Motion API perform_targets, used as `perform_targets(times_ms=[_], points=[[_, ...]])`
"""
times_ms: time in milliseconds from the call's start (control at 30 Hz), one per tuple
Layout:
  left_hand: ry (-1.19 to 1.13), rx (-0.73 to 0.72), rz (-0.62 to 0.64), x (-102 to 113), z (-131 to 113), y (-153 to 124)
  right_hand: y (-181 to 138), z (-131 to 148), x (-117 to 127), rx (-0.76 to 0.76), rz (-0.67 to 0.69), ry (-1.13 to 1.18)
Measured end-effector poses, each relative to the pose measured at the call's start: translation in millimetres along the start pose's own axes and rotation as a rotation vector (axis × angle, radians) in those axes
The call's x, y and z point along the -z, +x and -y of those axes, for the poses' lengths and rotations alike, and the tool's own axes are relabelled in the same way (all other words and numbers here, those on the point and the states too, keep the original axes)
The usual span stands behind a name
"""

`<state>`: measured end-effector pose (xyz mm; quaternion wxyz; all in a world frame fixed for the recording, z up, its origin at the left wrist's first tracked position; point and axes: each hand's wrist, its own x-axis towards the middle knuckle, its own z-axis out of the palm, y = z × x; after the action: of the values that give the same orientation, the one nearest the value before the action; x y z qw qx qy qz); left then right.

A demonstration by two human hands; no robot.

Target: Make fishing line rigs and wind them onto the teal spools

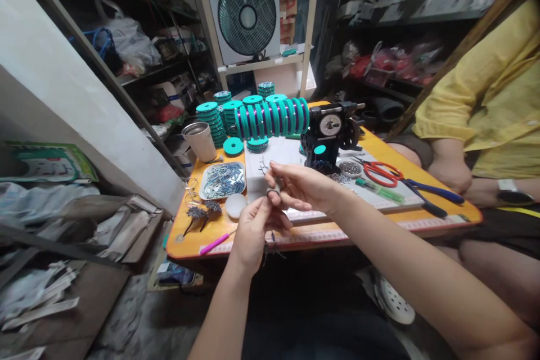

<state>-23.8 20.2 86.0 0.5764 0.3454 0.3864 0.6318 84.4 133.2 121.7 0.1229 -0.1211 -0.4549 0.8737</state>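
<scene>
My left hand [254, 229] and my right hand [304, 184] meet over the table's front edge, fingers pinched together. Between them is a small bundle of thin dark wire-like pieces [263, 167], whose branched ends stick out above the fingers. More dark strands [273, 246] hang below my left hand. Most of what the fingertips hold is hidden. Left of my hands stand a small round white dish [235, 206] and a white tray [202, 187] of bluish metal pieces. A pink-handled tool [214, 243] lies nearby.
Behind my hands, a row of teal foam spools [272, 117] sits on a black winding device [323, 143]. Stacked spools [206, 121] and a cup [199, 142] stand at the back left. Orange scissors [383, 172] and blue-handled pliers [436, 191] lie right, near a seated person in yellow [485, 84].
</scene>
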Motion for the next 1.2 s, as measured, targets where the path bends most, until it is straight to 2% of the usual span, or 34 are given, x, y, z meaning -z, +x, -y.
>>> perform_targets(times_ms=[167,400,900,1200], points=[[-0.08,0.017,-0.019,-5.9,-0.9,-7.5,7.4,-7.5,-5.9,-0.006,-0.076,0.078],[-0.191,0.095,-0.016,-9.3,3.0,-23.8,7.9,-4.7,-10.5,-0.013,-0.166,0.076],[-0.333,0.168,-0.009,-8.1,12.4,-41.9,8.2,-7.0,-9.9,0.008,-0.161,0.062],[-0.411,0.216,-0.121,-7.6,11.5,-44.9,8.9,-9.0,-5.5,0.053,-0.185,0.037]])
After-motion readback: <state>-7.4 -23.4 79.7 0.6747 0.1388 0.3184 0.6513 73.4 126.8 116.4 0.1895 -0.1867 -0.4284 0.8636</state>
